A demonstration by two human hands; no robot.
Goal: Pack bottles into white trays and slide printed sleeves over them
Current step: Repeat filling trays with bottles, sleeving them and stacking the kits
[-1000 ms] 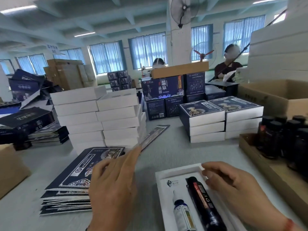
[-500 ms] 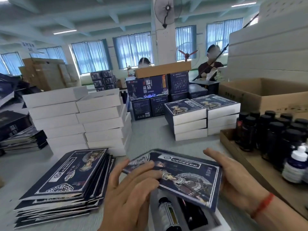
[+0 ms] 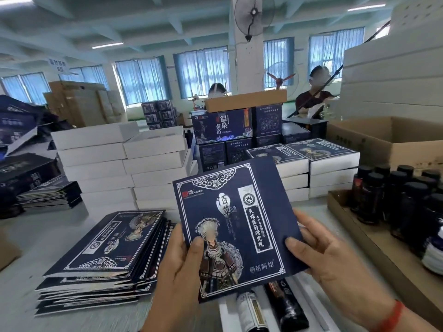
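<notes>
I hold a dark blue printed sleeve (image 3: 233, 226) upright in front of me, its printed face toward the camera. My left hand (image 3: 178, 271) grips its left edge with the thumb on the front. My right hand (image 3: 323, 256) grips its right edge the same way. Below the sleeve lies a white tray (image 3: 225, 315) holding two bottles: one with a pale label (image 3: 249, 312) and a black one (image 3: 285, 305). The sleeve hides the tray's far end.
A pile of flat printed sleeves (image 3: 105, 257) lies at my left. Stacked white trays (image 3: 124, 164) stand behind it. Finished sleeved boxes (image 3: 318, 166) are stacked further back right. A cardboard tray of dark bottles (image 3: 395, 202) runs along the right. Two people work beyond the table.
The sleeve came off the left pile, lay flat over the tray half a second ago, and is now raised and tilted upright in both hands.
</notes>
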